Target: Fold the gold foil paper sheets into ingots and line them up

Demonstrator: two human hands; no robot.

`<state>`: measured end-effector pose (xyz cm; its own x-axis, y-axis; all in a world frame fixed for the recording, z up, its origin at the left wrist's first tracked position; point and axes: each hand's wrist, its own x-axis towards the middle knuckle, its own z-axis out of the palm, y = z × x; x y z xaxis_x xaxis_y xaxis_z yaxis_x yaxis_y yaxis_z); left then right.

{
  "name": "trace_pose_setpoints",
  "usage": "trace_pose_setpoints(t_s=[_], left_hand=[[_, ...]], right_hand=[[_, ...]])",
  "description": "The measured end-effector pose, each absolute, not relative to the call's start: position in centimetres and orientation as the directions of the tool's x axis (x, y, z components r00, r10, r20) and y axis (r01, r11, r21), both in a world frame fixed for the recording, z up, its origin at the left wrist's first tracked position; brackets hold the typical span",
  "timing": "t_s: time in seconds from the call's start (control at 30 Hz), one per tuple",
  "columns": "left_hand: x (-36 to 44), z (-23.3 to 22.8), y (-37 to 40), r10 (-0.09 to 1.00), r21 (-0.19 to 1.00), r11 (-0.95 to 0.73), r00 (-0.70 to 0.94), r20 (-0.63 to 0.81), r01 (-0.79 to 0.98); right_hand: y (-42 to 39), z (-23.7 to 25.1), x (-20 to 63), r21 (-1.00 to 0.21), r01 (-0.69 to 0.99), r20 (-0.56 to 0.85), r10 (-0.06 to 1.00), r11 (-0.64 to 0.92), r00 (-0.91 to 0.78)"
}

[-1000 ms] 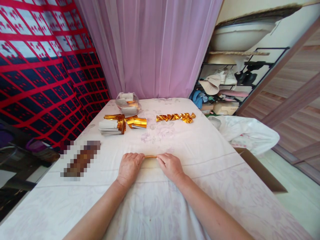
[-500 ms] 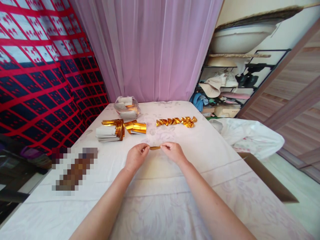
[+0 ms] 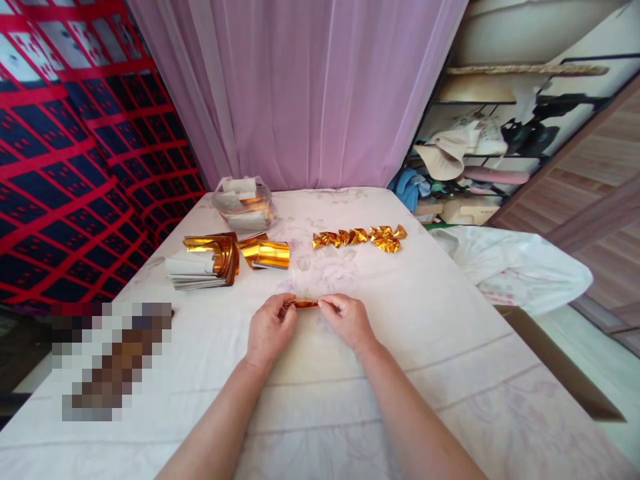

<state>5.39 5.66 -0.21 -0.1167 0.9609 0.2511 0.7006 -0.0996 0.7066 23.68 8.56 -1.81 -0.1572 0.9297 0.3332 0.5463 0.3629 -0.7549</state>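
Between my two hands, above the middle of the cloth-covered table (image 3: 320,400), stretches a narrow folded strip of gold foil paper (image 3: 306,305). My left hand (image 3: 273,327) pinches its left end, and my right hand (image 3: 347,321) pinches the right end. Fingers cover both ends of the strip. Beyond my left hand lies a fanned stack of gold foil paper sheets (image 3: 193,270), pale side partly up, with curled gold sheets (image 3: 267,255) beside it. Farther right, several folded gold foil pieces (image 3: 355,237) sit in a row.
A clear plastic bag (image 3: 245,207) with more paper stands at the table's far left. A blurred-out patch (image 3: 117,360) covers something at the left. To the right are a white plastic bag (image 3: 525,267), a cardboard piece (image 3: 560,363) and a shelf rack (image 3: 480,157). A purple curtain (image 3: 300,93) hangs behind.
The view has shifted a little closer and lower. More gold shows on the strip, which has turned slightly in my fingers. Both hands keep their pinch.
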Motion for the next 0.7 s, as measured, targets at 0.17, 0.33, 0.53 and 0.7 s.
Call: trace_pose_setpoints(t_s=[0.17, 0.33, 0.53, 0.7], left_hand=[[5.46, 0.32, 5.51, 0.965, 0.648, -0.032, -0.144, 0.217, 0.761], [5.26, 0.7, 5.55, 0.974, 0.636, 0.038, -0.17, 0.148, 0.771], [5.04, 0.25, 5.52, 0.973, 0.713, 0.03, -0.185, 0.141, 0.7], [5.18, -0.16, 5.39, 0.969, 0.717, 0.003, -0.18, 0.171, 0.697]], right_hand=[[8.38, -2.0, 23.57, -0.59, 0.627, 0.505, 0.839, 0.508, -0.205], [7.97, -1.75, 23.38, -0.446, 0.668, 0.62, 0.744, 0.596, -0.249], [7.73, -1.53, 23.27, -0.463, 0.675, 0.588, 0.769, 0.575, -0.251], [7.65, -1.67, 23.15, -0.48, 0.699, 0.56, 0.798, 0.53, -0.221]])
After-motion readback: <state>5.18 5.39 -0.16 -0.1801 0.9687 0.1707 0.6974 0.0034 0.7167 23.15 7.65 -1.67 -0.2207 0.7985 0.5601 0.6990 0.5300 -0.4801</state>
